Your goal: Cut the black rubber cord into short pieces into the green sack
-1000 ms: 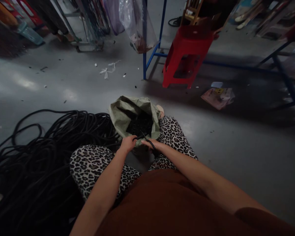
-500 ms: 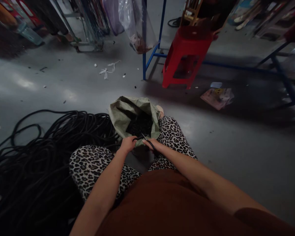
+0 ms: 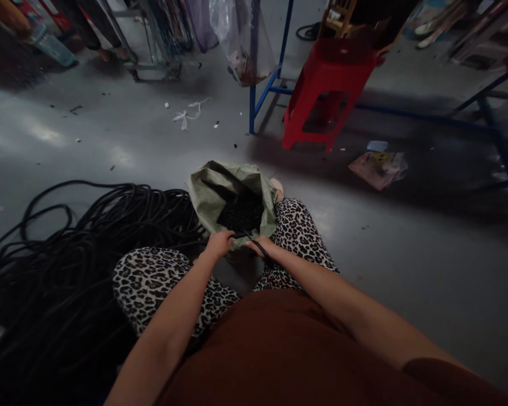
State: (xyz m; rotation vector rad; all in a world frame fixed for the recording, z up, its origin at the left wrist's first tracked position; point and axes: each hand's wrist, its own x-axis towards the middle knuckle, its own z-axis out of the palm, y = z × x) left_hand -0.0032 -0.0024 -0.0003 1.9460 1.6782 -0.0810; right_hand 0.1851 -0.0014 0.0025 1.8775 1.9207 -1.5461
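Note:
My left hand (image 3: 220,244) is closed around a black cord (image 3: 239,234), whose end sticks out to the right over the near rim of a green woven sack (image 3: 206,200). In my right hand (image 3: 266,245) is a pair of scissors (image 3: 260,248) with black handles, their blades at the cord's end. Whether the blades are fully closed is too small to tell. Inside the sack lie many short black pieces (image 3: 242,214). A large heap of black cord (image 3: 97,237) spreads over the floor on the left, beside my left leg.
A red plastic stool (image 3: 298,107) stands ahead, by a blue metal frame (image 3: 252,113) with a clear plastic bag (image 3: 243,59) hanging on it. Printed packaging (image 3: 379,169) lies on the floor to the right. Another person's legs (image 3: 101,28) show at the upper left.
The scissor blades have moved against the cord's end; half a second ago a bright blade pointed up above it. Both hands stay at the sack's near rim, and the view has shifted slightly.

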